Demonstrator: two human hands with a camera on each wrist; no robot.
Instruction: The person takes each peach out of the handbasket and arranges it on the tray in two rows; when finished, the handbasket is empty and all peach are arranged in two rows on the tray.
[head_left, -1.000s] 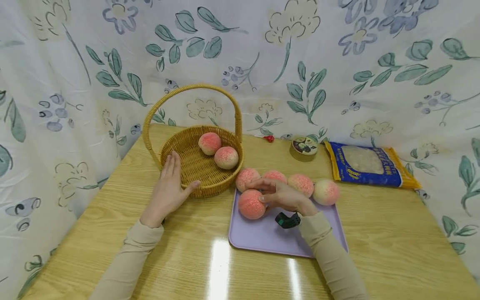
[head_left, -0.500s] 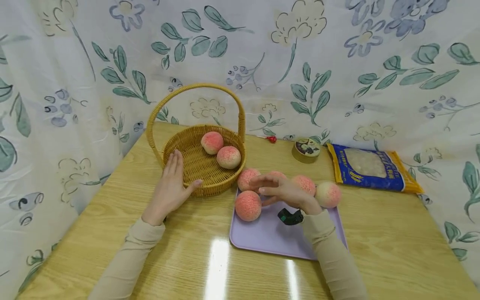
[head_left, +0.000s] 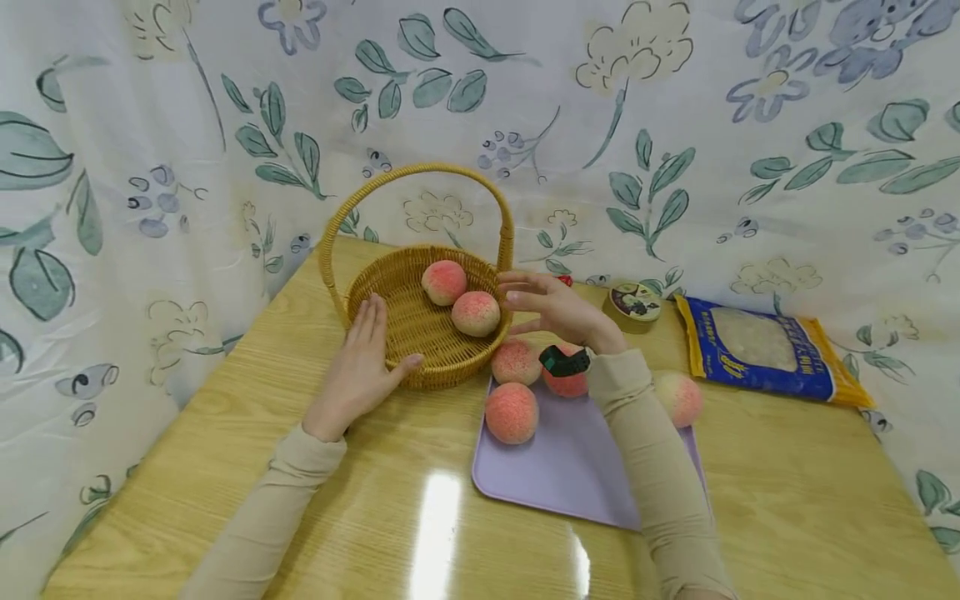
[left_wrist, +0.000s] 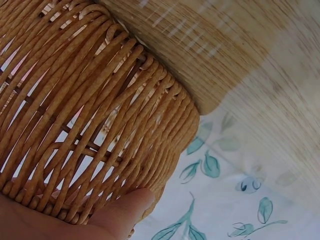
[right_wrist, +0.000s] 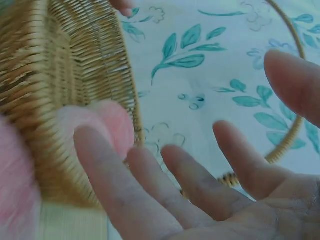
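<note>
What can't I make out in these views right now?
Head view: part of the tray, hidden by the right sleeve.
Head view: the rest of the red item, covered by the right hand.
Head view: the smaller print on the packet, too small to read.
Right wrist view: the leftmost peach, blurred and cut off by the left edge.
Left wrist view: much of the left hand, cut off by the bottom edge.

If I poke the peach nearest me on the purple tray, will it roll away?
Probably: the nearest peach looks almost round, so it could roll easily. The raised edge of the tray might stop a gentle roll. Its speckled skin looks dull, not shiny, so it probably isn't very slippery.
</note>
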